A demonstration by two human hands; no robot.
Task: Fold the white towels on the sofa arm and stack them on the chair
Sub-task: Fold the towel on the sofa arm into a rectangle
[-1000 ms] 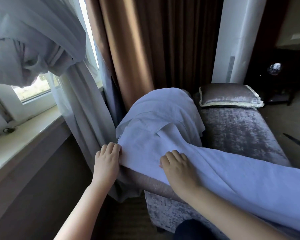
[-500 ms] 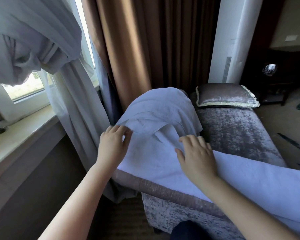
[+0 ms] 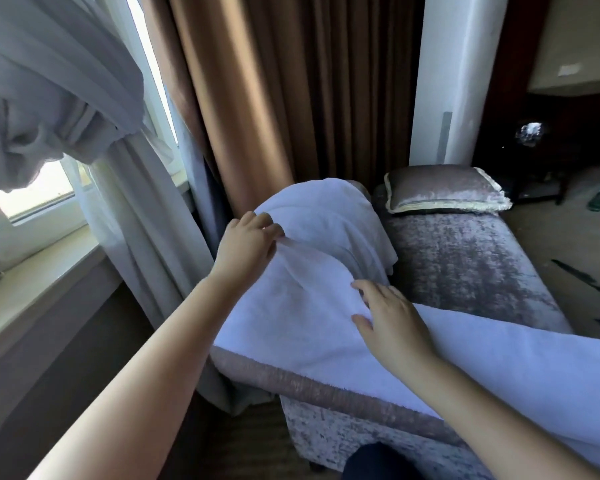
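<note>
A long white towel [image 3: 302, 317] lies spread along the near padded arm of the grey velvet sofa [image 3: 465, 271] and runs off to the lower right. More white towels [image 3: 329, 216] lie heaped over the sofa's far end. My left hand [image 3: 248, 244] pinches the spread towel's far left edge between thumb and fingers. My right hand [image 3: 392, 320] grips the towel's right side, its fingers curled into the cloth. No chair is in view.
A velvet cushion [image 3: 444, 190] with pale trim lies on the sofa seat. Brown curtains [image 3: 257, 98] and a knotted grey sheer curtain [image 3: 56, 109] hang at the left by the window sill [image 3: 32, 278]. A white column [image 3: 454, 77] stands behind the sofa.
Both hands have moved away from me along the towel, from its near edge to its far end. The left hand now pinches the far edge, and the right has closed on the cloth.
</note>
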